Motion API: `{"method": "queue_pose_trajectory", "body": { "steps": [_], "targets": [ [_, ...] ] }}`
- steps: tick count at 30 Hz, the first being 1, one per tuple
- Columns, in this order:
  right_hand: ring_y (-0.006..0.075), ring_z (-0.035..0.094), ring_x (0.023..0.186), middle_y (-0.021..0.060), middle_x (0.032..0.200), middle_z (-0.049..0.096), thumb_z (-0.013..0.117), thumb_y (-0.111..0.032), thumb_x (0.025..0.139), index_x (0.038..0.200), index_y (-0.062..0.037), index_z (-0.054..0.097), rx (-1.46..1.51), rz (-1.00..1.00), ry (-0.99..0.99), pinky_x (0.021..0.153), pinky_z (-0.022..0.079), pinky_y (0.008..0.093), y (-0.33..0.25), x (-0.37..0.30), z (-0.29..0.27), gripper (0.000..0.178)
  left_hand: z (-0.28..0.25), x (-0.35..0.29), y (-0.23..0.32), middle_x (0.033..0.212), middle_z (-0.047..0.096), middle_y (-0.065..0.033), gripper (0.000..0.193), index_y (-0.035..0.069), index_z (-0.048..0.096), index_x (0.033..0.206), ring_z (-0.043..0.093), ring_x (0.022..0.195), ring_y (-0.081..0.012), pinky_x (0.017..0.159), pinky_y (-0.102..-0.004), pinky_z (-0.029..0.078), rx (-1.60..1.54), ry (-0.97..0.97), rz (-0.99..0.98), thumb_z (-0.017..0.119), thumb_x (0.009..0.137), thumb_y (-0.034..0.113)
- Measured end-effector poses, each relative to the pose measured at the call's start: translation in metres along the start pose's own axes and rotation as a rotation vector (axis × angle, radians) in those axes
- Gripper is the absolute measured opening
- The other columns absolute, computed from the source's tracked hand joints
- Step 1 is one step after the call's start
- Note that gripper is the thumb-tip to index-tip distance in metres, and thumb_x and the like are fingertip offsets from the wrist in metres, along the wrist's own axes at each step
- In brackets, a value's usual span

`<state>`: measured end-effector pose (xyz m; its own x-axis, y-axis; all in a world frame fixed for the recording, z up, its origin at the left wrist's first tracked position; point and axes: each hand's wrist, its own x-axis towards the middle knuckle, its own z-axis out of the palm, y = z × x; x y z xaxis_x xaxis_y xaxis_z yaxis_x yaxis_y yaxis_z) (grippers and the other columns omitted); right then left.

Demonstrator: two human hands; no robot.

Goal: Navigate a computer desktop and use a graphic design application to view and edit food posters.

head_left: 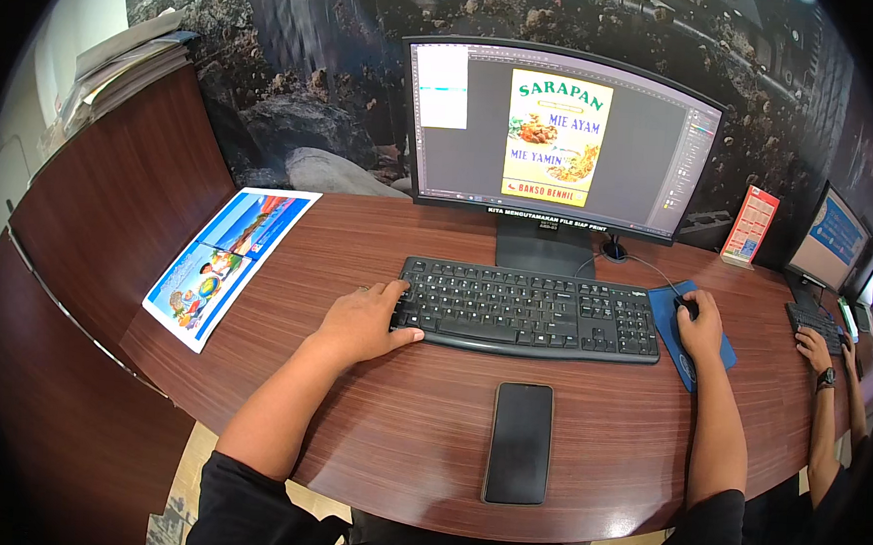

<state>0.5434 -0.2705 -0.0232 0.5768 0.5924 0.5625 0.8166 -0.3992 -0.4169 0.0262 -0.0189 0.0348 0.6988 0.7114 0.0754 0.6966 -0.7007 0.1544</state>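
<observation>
My left hand rests at the left end of a black keyboard. Its fingertips touch the leftmost keys, and its thumb stretches along the keyboard's front edge. At the other end, my right hand is wrapped round a dark computer mouse, mostly hidden by the fingers. The mouse sits on a blue mouse pad. Behind the keyboard a monitor displays a yellow poster layout with food pictures in a design program.
A black phone lies near the desk's front edge. Colourful printed sheets lie at the left, beside a wooden partition with stacked papers. A red desk calendar stands back right. Another person's hands work at a second keyboard.
</observation>
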Motion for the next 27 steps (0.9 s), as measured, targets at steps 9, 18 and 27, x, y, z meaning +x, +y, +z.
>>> {"method": "queue_pose_trajectory", "body": {
  "steps": [9,18,27],
  "targets": [
    [0.0381,0.067,0.111,0.0149,0.113,0.07,0.07,-0.011,0.086,0.108,-0.005,0.068,0.033,-0.011,0.017,0.096,0.053,0.0446,0.002,0.0,0.002,0.023,0.004,0.0,-0.003,0.134,0.066,-0.0239,0.087,0.004,0.049,0.149,0.067,0.12,-0.0429,0.102,-0.05,0.054,-0.002,0.02,0.023,0.073,0.089,0.062],
    [0.039,0.067,0.111,0.0159,0.114,0.069,0.069,-0.013,0.085,0.11,-0.0054,0.067,0.022,-0.01,0.027,0.095,0.053,0.0453,-0.002,-0.001,0.002,0.026,-0.005,-0.001,0.008,0.141,0.062,-0.0258,0.097,0.005,0.041,0.157,0.062,0.127,-0.0428,0.106,-0.0516,0.051,-0.023,-0.043,-0.031,0.072,0.088,0.066],
    [0.0381,0.067,0.11,0.0155,0.115,0.068,0.072,-0.012,0.087,0.109,-0.0051,0.068,0.048,-0.024,0.096,0.094,0.053,0.045,0.008,0.001,0.006,0.024,0.02,0.007,0.011,0.159,0.044,-0.0288,0.114,0.001,0.024,0.165,0.045,0.147,-0.0444,0.12,-0.0557,0.036,-0.06,-0.027,-0.064,0.066,0.088,0.074]
  ]
}}
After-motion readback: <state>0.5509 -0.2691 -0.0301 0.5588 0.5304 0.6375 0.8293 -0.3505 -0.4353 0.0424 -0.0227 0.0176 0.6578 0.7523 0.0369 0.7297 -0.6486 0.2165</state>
